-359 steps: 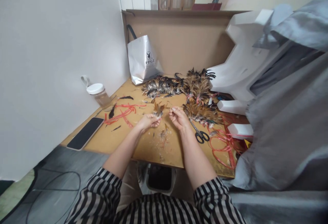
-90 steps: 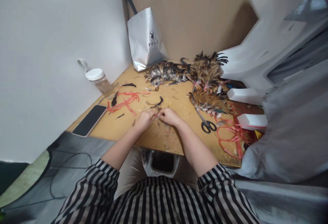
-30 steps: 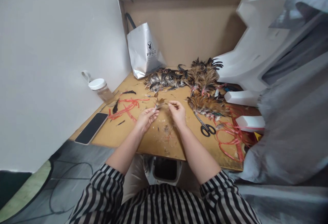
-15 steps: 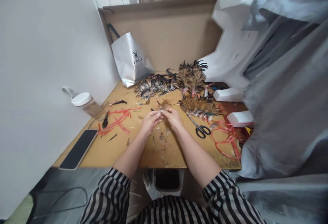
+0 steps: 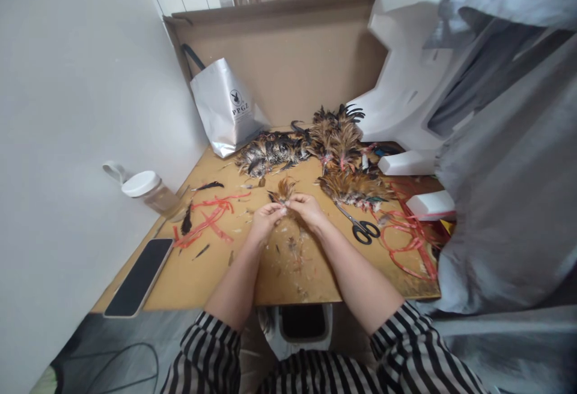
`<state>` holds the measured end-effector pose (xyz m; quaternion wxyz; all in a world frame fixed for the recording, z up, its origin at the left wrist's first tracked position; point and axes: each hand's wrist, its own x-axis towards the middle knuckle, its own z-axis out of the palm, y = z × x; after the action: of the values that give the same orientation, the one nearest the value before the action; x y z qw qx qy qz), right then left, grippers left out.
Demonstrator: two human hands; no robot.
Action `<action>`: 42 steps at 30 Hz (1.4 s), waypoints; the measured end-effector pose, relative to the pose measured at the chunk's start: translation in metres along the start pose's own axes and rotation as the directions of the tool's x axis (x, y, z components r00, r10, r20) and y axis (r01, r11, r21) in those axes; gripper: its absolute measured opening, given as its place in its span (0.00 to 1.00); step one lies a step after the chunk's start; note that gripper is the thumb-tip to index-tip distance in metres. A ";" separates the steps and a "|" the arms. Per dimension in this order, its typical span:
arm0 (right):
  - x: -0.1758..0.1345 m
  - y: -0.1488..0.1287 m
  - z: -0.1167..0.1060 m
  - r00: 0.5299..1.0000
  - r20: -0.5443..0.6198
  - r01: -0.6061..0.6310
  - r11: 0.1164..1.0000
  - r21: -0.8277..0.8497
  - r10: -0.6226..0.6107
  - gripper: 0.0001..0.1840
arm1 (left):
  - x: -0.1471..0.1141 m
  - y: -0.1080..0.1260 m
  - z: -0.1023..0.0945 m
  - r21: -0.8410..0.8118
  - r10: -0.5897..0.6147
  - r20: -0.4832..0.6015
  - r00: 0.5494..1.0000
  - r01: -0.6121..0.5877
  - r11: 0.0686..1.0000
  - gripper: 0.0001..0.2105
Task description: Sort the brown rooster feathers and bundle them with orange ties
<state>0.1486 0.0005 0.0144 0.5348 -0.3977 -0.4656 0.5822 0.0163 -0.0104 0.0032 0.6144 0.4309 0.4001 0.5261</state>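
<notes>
Both of my hands meet over the middle of the wooden table. A small tuft of brown feathers (image 5: 285,190) fans upward from between them. My left hand (image 5: 267,218) pinches the tuft low at its base, and my right hand (image 5: 307,210) grips it from the other side. Fingertips hide the quill ends. Beyond and to the right lies a pile of brown feathers (image 5: 356,188), with black-handled scissors (image 5: 363,229) just in front of it. Bits of down and small loose feathers (image 5: 294,247) are scattered on the tabletop below my hands.
Grey-black feathers (image 5: 273,152) and tied brown bundles (image 5: 338,136) lie at the back. Red plastic strips (image 5: 210,223) are at left, more red strips (image 5: 412,244) at right. A phone (image 5: 139,277), a lidded jar (image 5: 151,193), a silver bag (image 5: 225,106) and white foam (image 5: 401,75) edge the table.
The feather tuft now stands more upright and spread between my fingers. My hands stay together, and the whole view has shifted slightly.
</notes>
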 end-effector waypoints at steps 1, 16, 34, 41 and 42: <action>0.000 0.000 -0.001 0.999 0.042 -0.023 0.998 0.054 0.021 0.10 | -0.001 0.000 0.000 -0.056 -0.029 0.042 0.999 0.031 0.998 0.13; 0.000 0.002 0.000 0.996 -0.078 0.023 0.986 -0.164 -0.036 0.10 | 0.008 -0.007 -0.006 0.205 0.079 -0.065 0.995 -0.064 0.977 0.14; 0.000 0.014 -0.005 1.000 -0.023 0.013 0.982 -0.188 -0.018 0.09 | 0.003 -0.005 -0.005 0.201 0.112 -0.033 0.993 -0.103 0.974 0.12; -0.006 0.014 -0.003 0.997 -0.049 0.046 0.964 -0.261 -0.060 0.06 | 0.004 -0.009 -0.006 0.199 0.091 -0.031 0.995 -0.083 0.976 0.13; -0.007 0.014 -0.002 0.996 -0.057 0.052 0.960 -0.277 -0.070 0.06 | 0.004 -0.009 -0.006 0.197 0.088 -0.035 0.996 -0.079 0.977 0.13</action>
<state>0.1479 -0.0059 0.0001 0.5073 -0.4726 -0.5360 0.4817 0.0138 -0.0067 -0.0079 0.5377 0.4939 0.4445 0.5190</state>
